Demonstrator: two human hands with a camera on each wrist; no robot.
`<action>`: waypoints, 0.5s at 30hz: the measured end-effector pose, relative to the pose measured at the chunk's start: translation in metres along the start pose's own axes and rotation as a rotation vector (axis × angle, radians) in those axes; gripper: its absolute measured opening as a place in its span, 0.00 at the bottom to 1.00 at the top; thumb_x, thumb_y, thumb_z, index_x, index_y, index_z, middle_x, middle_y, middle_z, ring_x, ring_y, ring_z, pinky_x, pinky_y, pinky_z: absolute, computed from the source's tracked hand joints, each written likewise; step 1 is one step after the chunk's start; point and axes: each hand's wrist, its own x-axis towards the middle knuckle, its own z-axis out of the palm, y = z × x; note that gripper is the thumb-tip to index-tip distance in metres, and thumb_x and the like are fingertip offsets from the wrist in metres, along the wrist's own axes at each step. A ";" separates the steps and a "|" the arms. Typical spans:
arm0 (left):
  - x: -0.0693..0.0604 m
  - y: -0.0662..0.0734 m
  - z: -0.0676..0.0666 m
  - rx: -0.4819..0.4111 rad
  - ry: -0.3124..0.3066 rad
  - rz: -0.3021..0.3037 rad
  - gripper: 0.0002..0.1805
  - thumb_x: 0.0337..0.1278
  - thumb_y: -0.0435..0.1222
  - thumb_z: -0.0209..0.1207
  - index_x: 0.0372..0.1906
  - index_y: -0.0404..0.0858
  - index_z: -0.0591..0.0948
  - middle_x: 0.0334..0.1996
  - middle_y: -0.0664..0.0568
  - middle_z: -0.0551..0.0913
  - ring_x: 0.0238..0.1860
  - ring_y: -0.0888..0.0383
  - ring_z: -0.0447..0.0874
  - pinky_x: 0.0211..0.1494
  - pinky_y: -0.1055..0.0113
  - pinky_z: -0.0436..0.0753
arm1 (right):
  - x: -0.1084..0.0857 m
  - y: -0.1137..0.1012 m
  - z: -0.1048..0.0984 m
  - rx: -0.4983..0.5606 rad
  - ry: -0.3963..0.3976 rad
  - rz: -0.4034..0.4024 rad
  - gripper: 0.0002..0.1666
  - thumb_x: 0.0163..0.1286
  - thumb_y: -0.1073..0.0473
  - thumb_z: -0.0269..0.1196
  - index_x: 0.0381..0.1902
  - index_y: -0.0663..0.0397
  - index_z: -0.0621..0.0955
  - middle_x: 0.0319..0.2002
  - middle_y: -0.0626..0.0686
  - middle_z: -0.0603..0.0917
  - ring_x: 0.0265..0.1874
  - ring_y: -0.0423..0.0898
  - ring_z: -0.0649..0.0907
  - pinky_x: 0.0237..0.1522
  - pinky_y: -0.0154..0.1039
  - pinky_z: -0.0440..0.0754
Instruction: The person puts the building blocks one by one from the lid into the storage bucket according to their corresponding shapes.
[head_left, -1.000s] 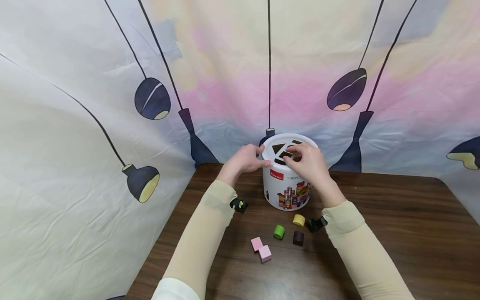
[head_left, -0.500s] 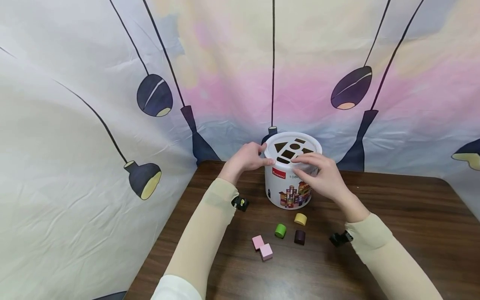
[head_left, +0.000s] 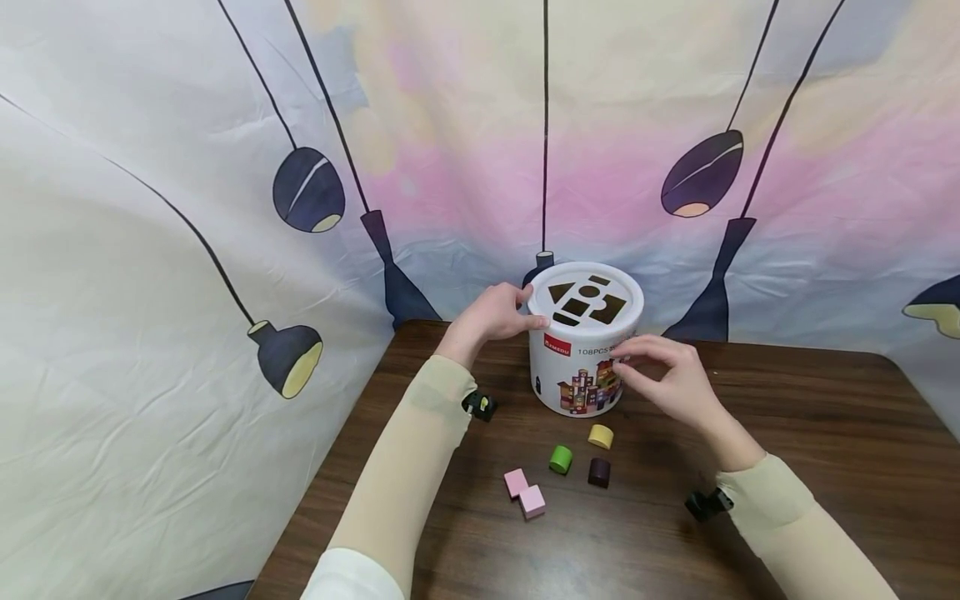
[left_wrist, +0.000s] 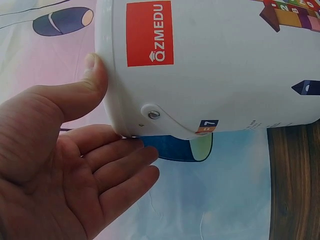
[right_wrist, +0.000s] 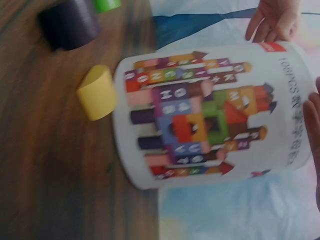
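Note:
A white tub point(head_left: 573, 367) printed with coloured toy buildings stands at the table's back. Its round white lid point(head_left: 542, 313) has cut-out holes of several shapes. My left hand point(head_left: 491, 315) steadies the tub's left side. In the left wrist view, its thumb point(left_wrist: 92, 82) touches the lid's rim and the other fingers point(left_wrist: 125, 172) lie fairly straight beside the tub. My right hand point(head_left: 671, 379) is at the tub's right front, thumb and fingers apart, with nothing seen between them. In the right wrist view, only part of its fingers point(right_wrist: 314, 132) shows at the right edge.
Several small blocks lie in front of the tub on the dark wooden table point(head_left: 787, 417): a yellow half-round point(head_left: 601, 436), a green block point(head_left: 560, 460), a dark purple block point(head_left: 599, 472) and two pink blocks point(head_left: 532, 502). A painted cloth point(head_left: 450, 167) hangs behind.
My right hand has moved off the lid, rightward and down towards the tub's front, uncovering the holes. The left hand stays at the rim, and the blocks lie as before.

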 end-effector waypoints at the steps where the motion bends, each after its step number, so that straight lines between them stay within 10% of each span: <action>1: 0.000 0.000 0.000 0.000 0.001 0.000 0.45 0.71 0.53 0.69 0.83 0.44 0.64 0.80 0.42 0.67 0.77 0.46 0.70 0.73 0.50 0.75 | -0.005 0.007 -0.001 0.003 -0.040 0.029 0.19 0.61 0.78 0.75 0.47 0.56 0.92 0.46 0.54 0.91 0.43 0.37 0.89 0.45 0.36 0.89; 15: 0.001 -0.002 0.001 -0.013 0.008 0.004 0.44 0.70 0.53 0.70 0.83 0.45 0.64 0.80 0.43 0.67 0.78 0.46 0.68 0.73 0.50 0.75 | -0.045 0.042 0.004 -0.122 -0.461 0.306 0.15 0.69 0.55 0.77 0.51 0.54 0.91 0.46 0.51 0.92 0.45 0.44 0.89 0.46 0.43 0.89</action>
